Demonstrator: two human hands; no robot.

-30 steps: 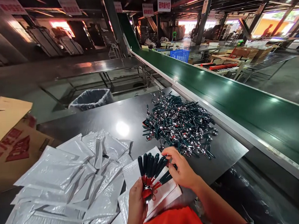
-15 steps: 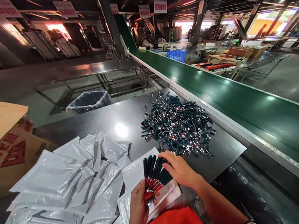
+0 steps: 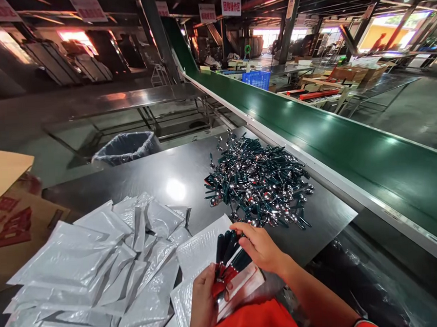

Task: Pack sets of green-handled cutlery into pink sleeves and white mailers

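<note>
My left hand (image 3: 202, 298) is closed around a bunch of spoons (image 3: 226, 248) with dark green handles, gripping them near their shiny metal bowls. The handles point up and away from me. My right hand (image 3: 260, 246) curls over the handle ends on the right side, its fingers closed on them and partly hiding them. Beneath the hands lie white padded mailers (image 3: 197, 252). Just beyond, a heap of similar spoons (image 3: 259, 181) is spread on the metal table (image 3: 149, 174).
A large pile of sealed-looking white mailers (image 3: 87, 258) covers the table's left side. Cardboard boxes (image 3: 16, 223) stand at far left. Behind the table is a lined bin (image 3: 126, 148). A green conveyor belt (image 3: 312, 127) runs along the right, with a blue crate (image 3: 256, 79) past it.
The handles, fanned out before, are now bunched closer together between my hands. Both hands stay in nearly the same place. The view has shifted slightly.
</note>
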